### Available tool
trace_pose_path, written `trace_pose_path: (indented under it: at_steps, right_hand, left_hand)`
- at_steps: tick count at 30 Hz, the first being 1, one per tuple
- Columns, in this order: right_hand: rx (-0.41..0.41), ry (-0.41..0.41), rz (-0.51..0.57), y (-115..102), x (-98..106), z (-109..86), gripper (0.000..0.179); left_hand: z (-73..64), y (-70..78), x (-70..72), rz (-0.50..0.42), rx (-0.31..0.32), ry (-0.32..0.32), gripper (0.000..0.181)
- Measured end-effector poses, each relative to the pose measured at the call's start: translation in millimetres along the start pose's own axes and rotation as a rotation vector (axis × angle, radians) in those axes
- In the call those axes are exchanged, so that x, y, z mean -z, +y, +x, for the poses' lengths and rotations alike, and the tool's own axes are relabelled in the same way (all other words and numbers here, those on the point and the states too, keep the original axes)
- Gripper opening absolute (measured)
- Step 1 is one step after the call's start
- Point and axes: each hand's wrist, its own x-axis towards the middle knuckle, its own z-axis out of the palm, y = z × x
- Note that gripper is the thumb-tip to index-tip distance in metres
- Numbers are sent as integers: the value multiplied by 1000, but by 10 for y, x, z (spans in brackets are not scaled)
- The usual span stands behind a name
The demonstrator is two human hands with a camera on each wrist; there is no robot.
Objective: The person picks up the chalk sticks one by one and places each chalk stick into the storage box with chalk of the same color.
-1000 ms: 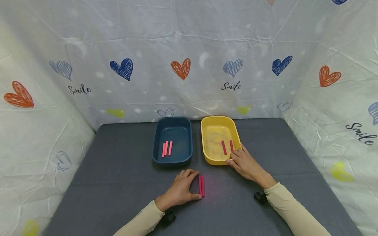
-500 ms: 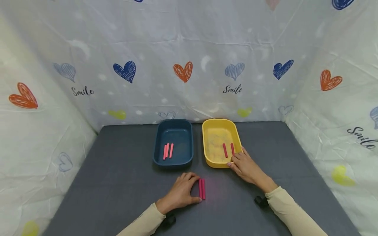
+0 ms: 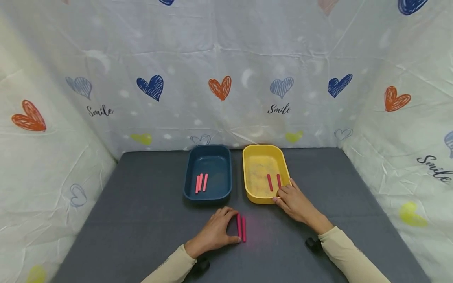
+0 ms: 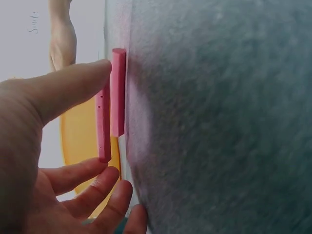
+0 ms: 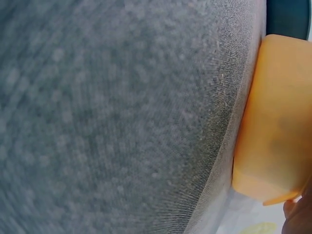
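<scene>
My left hand (image 3: 215, 232) pinches a dark pink chalk stick (image 4: 102, 129) by its two ends, between thumb and fingertips. In the left wrist view this stick has small pits and stands apart from a second dark pink chalk stick (image 3: 244, 229), which lies on the grey table just to its right. My right hand (image 3: 296, 202) grips the near right corner of the yellow tray (image 3: 254, 195). Two red chalk sticks (image 3: 269, 182) lie in that tray, one partly behind the fingers. The right wrist view shows the tray's outer wall and only a bit of the hand.
A dark blue tray (image 3: 220, 192) stands left of the yellow one, with several light pink chalk sticks (image 3: 200, 182) inside. The grey table (image 3: 148, 204) ends at a white printed cloth (image 3: 184, 102) hung behind and on both sides.
The left chalk stick has come slightly away from its neighbour in my left hand, moving a little left. My right hand keeps its place on the yellow tray. The head view has tilted slightly.
</scene>
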Motion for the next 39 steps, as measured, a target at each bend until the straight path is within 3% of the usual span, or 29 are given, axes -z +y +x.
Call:
trace_pose_path:
  at_steps: [7, 16, 24, 39]
  right_hand:
    - [2, 3, -5, -9, 7, -18, 21]
    - [7, 6, -4, -13, -4, -5, 20]
    - [39, 40, -21, 10, -11, 20, 21]
    - [11, 2, -21, 4, -5, 2, 21]
  left_hand:
    - [-10, 44, 99, -37, 1, -9, 76]
    - [-22, 139, 240, -72, -52, 65, 76]
    - [-10, 193, 349, -105, -27, 75, 79]
    - [90, 280, 597, -115, -13, 141, 81]
